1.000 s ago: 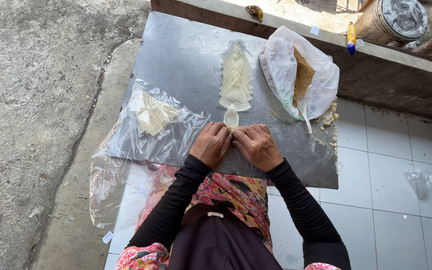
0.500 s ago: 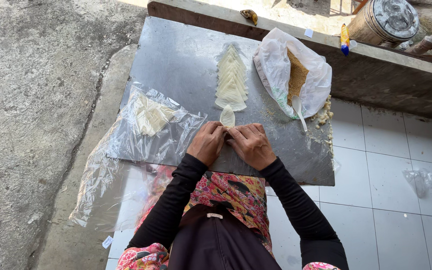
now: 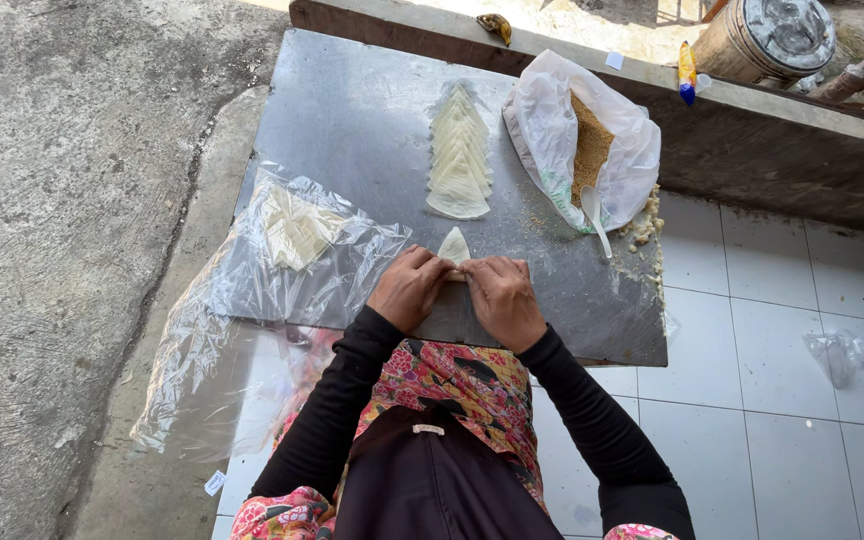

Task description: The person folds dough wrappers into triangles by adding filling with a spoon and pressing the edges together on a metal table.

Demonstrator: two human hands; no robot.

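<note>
My left hand (image 3: pixel 409 288) and my right hand (image 3: pixel 502 298) meet at the near edge of a grey metal sheet (image 3: pixel 352 110), both pinching a small pale triangular pastry piece (image 3: pixel 454 245) whose tip pokes out between my fingers. Just beyond it lies a row of folded pastry triangles (image 3: pixel 460 155), overlapped in a line. To the right, an open white plastic bag (image 3: pixel 552 130) holds brown crumbly filling (image 3: pixel 589 150) and a white spoon (image 3: pixel 596 215). To the left, a clear plastic bag (image 3: pixel 332 270) holds pale pastry sheets (image 3: pixel 295 228).
Crumbs of filling (image 3: pixel 642 228) lie at the sheet's right edge. A wooden ledge (image 3: pixel 772 130) runs behind, bearing a round metal tin (image 3: pixel 767 35) and a small yellow and blue tube (image 3: pixel 687 72). White floor tiles (image 3: pixel 782 380) are right, with crumpled clear plastic (image 3: pixel 837 352); rough concrete (image 3: pixel 52 200) left.
My hands stay together on the small pastry piece, fingers shifting slightly. The view has drifted a little; nothing else on the sheet has moved.
</note>
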